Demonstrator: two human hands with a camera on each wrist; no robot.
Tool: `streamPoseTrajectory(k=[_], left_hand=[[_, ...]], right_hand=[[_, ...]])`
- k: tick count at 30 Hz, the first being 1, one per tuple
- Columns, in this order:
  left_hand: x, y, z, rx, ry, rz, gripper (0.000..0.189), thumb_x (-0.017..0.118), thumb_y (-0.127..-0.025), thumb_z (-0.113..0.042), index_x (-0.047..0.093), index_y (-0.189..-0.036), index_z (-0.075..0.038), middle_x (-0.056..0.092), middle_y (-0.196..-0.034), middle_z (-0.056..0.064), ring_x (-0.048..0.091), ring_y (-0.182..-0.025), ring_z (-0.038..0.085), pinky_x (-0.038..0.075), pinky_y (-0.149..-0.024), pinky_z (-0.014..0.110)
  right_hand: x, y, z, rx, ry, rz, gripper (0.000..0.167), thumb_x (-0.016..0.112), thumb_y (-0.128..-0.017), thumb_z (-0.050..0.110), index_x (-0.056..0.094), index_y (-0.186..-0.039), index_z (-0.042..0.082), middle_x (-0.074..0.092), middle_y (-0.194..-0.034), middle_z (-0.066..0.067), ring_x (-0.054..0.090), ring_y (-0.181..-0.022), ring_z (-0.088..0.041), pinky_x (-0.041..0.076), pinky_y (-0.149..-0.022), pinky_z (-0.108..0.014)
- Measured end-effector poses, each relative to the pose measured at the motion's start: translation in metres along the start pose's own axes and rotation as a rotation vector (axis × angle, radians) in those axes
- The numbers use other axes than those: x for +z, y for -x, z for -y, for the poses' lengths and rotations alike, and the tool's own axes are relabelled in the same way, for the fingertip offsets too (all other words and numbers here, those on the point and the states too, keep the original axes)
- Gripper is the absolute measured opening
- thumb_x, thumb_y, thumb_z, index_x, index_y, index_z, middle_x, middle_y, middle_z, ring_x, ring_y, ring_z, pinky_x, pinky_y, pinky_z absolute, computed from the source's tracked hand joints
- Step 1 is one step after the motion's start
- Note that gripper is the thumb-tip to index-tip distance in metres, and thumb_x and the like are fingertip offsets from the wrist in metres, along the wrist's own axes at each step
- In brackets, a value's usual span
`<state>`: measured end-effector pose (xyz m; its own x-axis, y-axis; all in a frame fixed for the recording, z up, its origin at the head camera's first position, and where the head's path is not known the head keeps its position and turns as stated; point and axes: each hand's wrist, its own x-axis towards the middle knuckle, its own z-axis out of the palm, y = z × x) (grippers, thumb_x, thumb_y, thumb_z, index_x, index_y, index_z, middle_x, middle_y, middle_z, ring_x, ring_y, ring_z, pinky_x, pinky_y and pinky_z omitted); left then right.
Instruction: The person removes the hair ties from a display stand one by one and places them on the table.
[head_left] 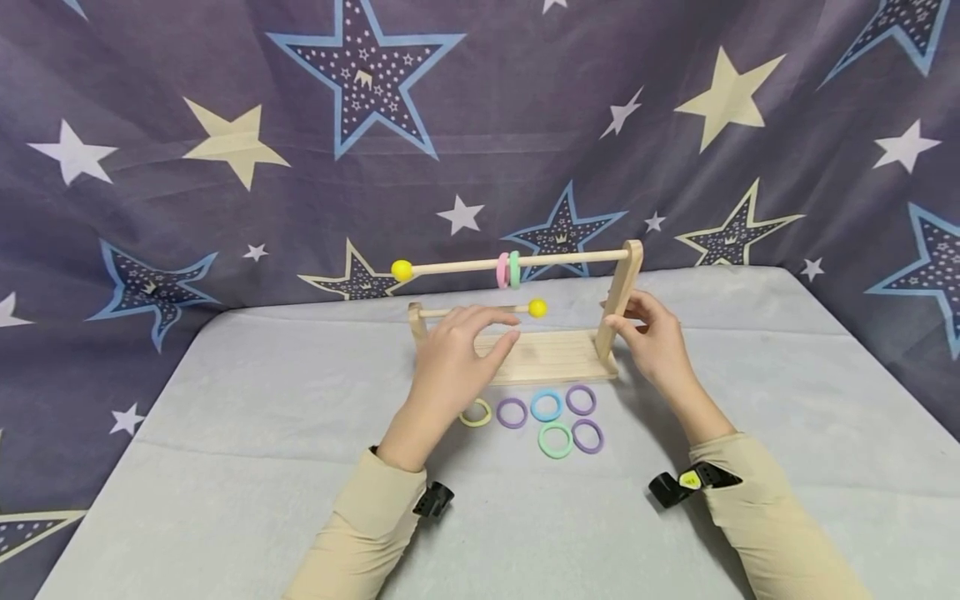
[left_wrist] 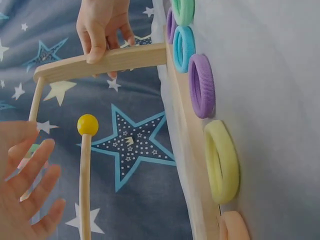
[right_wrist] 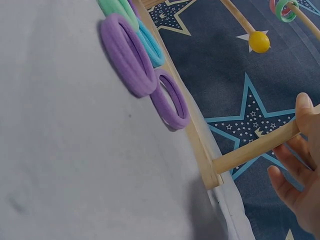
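Observation:
A wooden stand [head_left: 547, 358] has two horizontal rods at different heights, each ending in a yellow ball. On the upper rod [head_left: 577, 259] hang a pink hair tie [head_left: 502, 271] and a green hair tie [head_left: 514, 270], side by side. My right hand [head_left: 660, 342] grips the right upright [right_wrist: 260, 147], thumb on one side and fingers on the other. My left hand [head_left: 457, 358] holds nothing; its thumb and fingers are apart in front of the lower rod [left_wrist: 85, 185], covering part of it in the head view.
Several hair ties lie on the grey cloth before the base: a yellow one [left_wrist: 221, 162], a blue one [head_left: 547, 406], a green one [head_left: 555, 440], purple ones [head_left: 512, 413] and a peach one [left_wrist: 235, 227]. A star-patterned curtain [head_left: 510, 100] hangs behind.

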<state>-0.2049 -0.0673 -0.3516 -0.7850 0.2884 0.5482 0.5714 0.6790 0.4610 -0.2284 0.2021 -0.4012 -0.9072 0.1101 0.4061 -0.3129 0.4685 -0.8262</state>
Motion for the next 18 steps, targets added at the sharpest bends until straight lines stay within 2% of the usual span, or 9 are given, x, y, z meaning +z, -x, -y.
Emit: streamPoseTrajectory(k=[3,8,10,18], left_hand=[[-0.002,-0.001,0.002,-0.017,0.026,-0.066,0.017,0.073,-0.092,-0.024,0.075,-0.108,-0.021,0.072,-0.109,-0.004,0.063,-0.109,0.019,0.046,-0.098,0.043],[-0.008,-0.002,0.005,-0.074,0.032,-0.148,0.018,0.072,-0.092,-0.026,0.074,-0.109,-0.021,0.072,-0.108,-0.003,0.064,-0.104,0.019,0.051,-0.084,0.044],[-0.011,-0.003,0.005,-0.102,0.049,-0.163,0.019,0.071,-0.093,-0.027,0.074,-0.11,-0.021,0.071,-0.106,-0.003,0.064,-0.101,0.02,0.051,-0.076,0.041],[-0.012,-0.005,0.006,-0.153,0.111,-0.198,0.018,0.07,-0.094,-0.028,0.072,-0.11,-0.019,0.071,-0.106,-0.006,0.063,-0.099,0.016,0.049,-0.076,0.038]], right_hand=[[0.001,-0.001,-0.001,-0.001,0.004,0.002,0.039,0.069,-0.091,0.015,0.061,-0.126,-0.002,0.069,-0.118,-0.017,0.055,-0.095,0.008,0.046,-0.076,-0.014],[0.004,-0.002,-0.002,0.002,0.025,-0.003,0.04,0.069,-0.092,0.015,0.061,-0.127,-0.001,0.068,-0.118,-0.018,0.054,-0.094,0.01,0.046,-0.077,-0.015],[0.004,-0.002,-0.002,-0.001,0.026,-0.005,0.039,0.069,-0.092,0.015,0.061,-0.126,-0.001,0.068,-0.117,-0.018,0.054,-0.094,0.01,0.046,-0.077,-0.014],[0.003,0.0,-0.001,0.003,0.05,-0.007,0.04,0.068,-0.092,0.017,0.061,-0.127,0.0,0.069,-0.118,-0.017,0.053,-0.094,0.011,0.045,-0.077,-0.017]])
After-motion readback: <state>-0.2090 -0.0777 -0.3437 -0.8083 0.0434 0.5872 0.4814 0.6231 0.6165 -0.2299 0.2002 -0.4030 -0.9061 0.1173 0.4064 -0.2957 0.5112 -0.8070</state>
